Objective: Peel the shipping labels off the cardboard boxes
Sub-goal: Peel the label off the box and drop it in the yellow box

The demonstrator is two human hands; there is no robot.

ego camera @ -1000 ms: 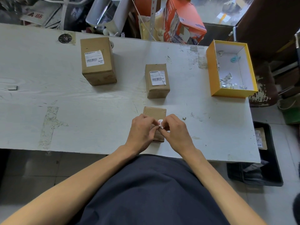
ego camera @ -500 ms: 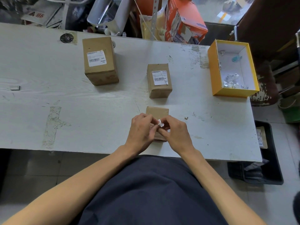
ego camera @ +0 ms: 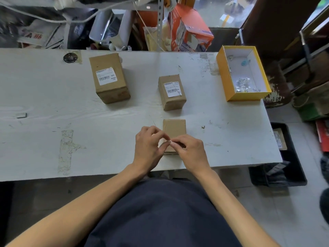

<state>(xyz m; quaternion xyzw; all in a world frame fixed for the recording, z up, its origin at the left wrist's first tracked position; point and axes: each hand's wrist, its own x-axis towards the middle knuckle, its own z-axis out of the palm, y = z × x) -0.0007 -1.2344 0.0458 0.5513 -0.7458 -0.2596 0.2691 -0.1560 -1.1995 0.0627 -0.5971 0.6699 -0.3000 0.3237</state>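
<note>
Both hands pinch a small white label scrap [ego camera: 168, 141] between them: the left hand [ego camera: 148, 146] and right hand [ego camera: 191, 152] likely ball it up for discarding. Directly beneath the pinch sits the bare box [ego camera: 174, 129]; two labelled boxes stand beyond.

Table [ego camera: 53, 107]: white, scuffed, with grey-brown worn patches and a dark round disc [ego camera: 70, 57] at the far left.
Large box [ego camera: 109, 78], far left: plain brown cardboard; white label [ego camera: 106, 76] with black barcode and print.
Middle box [ego camera: 171, 92]: brown cardboard; white label [ego camera: 172, 89], black barcode.
Near box [ego camera: 174, 130]: brown cardboard, bare top.
Open tray box [ego camera: 224, 81], far right: yellow outside, white inside, holding silvery-white scraps [ego camera: 242, 84] and a pale blue scrap [ego camera: 244, 63].
Carton [ego camera: 190, 32] beyond the table: orange-red.
Garment [ego camera: 160, 216], near: dark navy.
</note>
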